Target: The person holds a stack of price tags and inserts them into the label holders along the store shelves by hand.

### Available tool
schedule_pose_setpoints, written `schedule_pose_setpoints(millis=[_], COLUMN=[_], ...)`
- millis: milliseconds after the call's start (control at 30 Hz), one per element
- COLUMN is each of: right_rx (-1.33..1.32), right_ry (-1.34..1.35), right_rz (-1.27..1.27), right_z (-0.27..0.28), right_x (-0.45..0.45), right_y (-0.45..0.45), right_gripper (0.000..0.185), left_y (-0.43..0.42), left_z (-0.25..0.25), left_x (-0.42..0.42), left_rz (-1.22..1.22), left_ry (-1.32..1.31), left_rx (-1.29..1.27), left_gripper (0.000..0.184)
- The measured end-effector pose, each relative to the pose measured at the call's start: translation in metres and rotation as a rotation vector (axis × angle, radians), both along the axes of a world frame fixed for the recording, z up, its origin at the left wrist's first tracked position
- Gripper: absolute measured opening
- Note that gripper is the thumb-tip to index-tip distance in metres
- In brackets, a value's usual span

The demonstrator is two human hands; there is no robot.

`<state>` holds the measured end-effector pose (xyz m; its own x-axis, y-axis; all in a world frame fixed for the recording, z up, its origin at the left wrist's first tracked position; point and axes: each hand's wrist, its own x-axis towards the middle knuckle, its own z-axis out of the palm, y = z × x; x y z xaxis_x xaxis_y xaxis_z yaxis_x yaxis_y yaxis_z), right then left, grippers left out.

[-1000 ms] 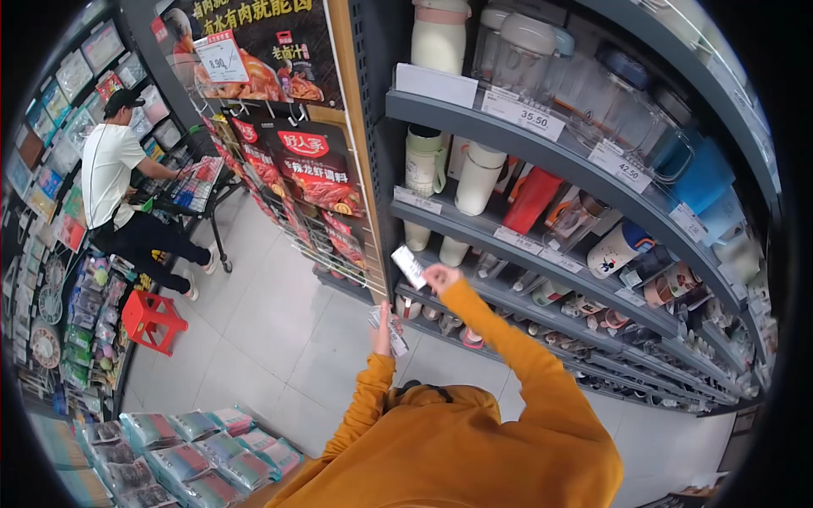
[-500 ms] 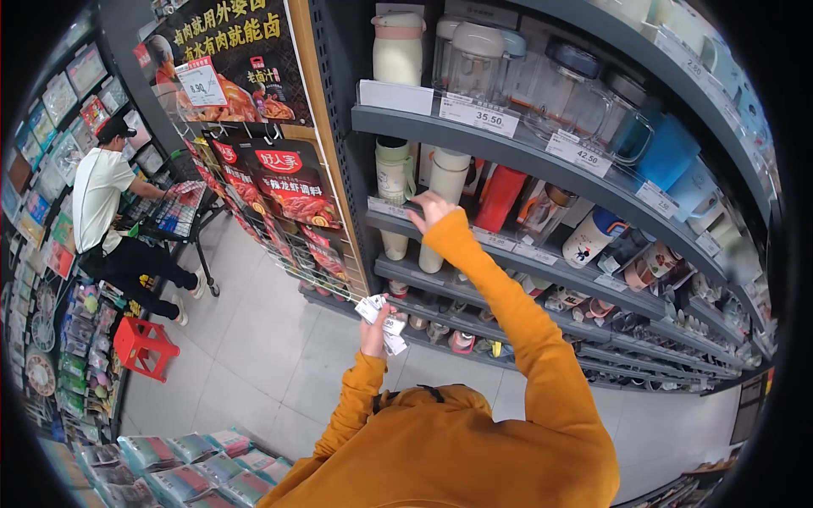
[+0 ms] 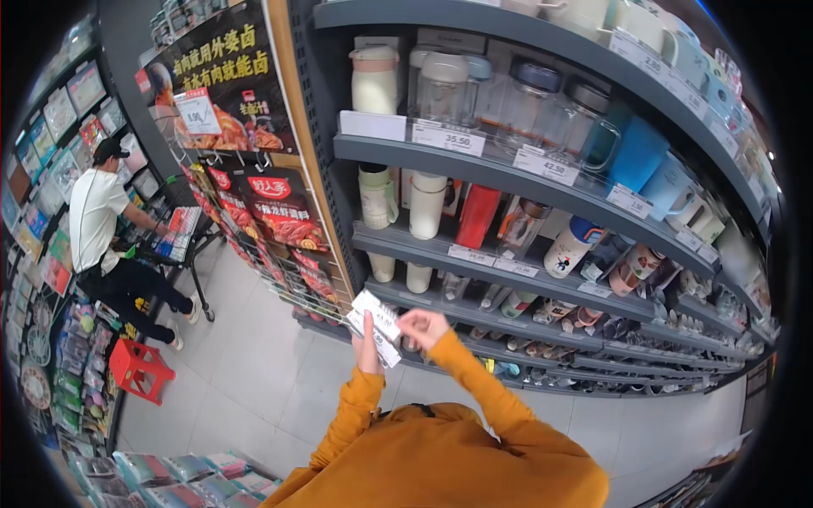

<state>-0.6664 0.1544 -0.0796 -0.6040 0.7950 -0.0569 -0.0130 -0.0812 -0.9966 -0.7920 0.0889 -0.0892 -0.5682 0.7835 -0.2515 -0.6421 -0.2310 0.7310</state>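
My left hand [image 3: 367, 345] is closed around several white paper price tags [image 3: 378, 325], fanned out in front of my chest. My right hand [image 3: 423, 327] is beside them, thumb and fingers pinched at the right edge of the tags. Its fingertips seem to grip a price tag there, though the fingers partly hide it. Beyond my hands, a green tumbler [image 3: 376, 196] and a cream tumbler [image 3: 428, 205] stand upright on a shelf [image 3: 406, 240]. The shelf's front edge below these two shows no tag.
Glass jugs [image 3: 442, 83] and a red box [image 3: 478, 216] sit on the shelves. Seasoning packets [image 3: 282, 207] hang on a rack at left. Across the aisle a person [image 3: 100, 212] bends by a shopping cart [image 3: 174, 241], near a red stool [image 3: 142, 371]. Flat packages [image 3: 182, 467] lie at lower left.
My right hand has come down from the shelf edge by the tumblers to the tags in my left hand. The tag under the tumblers is gone from the edge. The tags are raised slightly.
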Motion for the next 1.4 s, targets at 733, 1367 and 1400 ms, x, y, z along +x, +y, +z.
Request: schedule_pose_setpoints(millis=[733,1367,1400], right_rx=[0.958,0.893,1.082], right_ry=[-0.353,-0.553,-0.617], right_rz=[-0.608,-0.525,-0.569], right_z=[0.294,0.102,0.082], right_x=[0.151,0.192,0.198], right_y=[0.120,0.057,0.085], right_gripper=[0.024,0.023,0.024], left_y=[-0.029,-0.031,-0.034], left_z=[0.033,0.030,0.029], left_x=[0.078,0.187,0.195], left_rz=[-0.487,-0.285,-0.296], left_ry=[-0.102,-0.052,-0.064], left_rx=[0.087,0.012,0.025], left_gripper=[0.037,0.033,0.033])
